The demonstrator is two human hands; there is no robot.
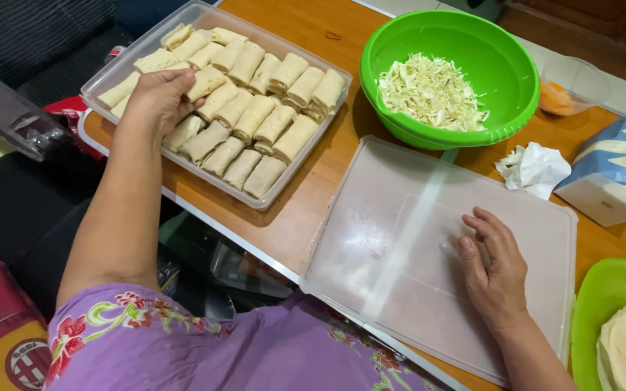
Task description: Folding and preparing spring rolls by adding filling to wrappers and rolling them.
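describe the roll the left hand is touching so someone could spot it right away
Start at the clear rectangular tray of pale wrapped rolls at the wooden table's left end. The left hand rests over its near-left part, fingertips on one roll. That roll lies skewed across the neat rows, unlike its aligned neighbours.

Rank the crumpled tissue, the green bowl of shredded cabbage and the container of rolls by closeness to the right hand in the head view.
From the right hand:
1. Crumpled tissue, just above it.
2. Green bowl, farther up the table.
3. Container of rolls, far left, under the left hand.
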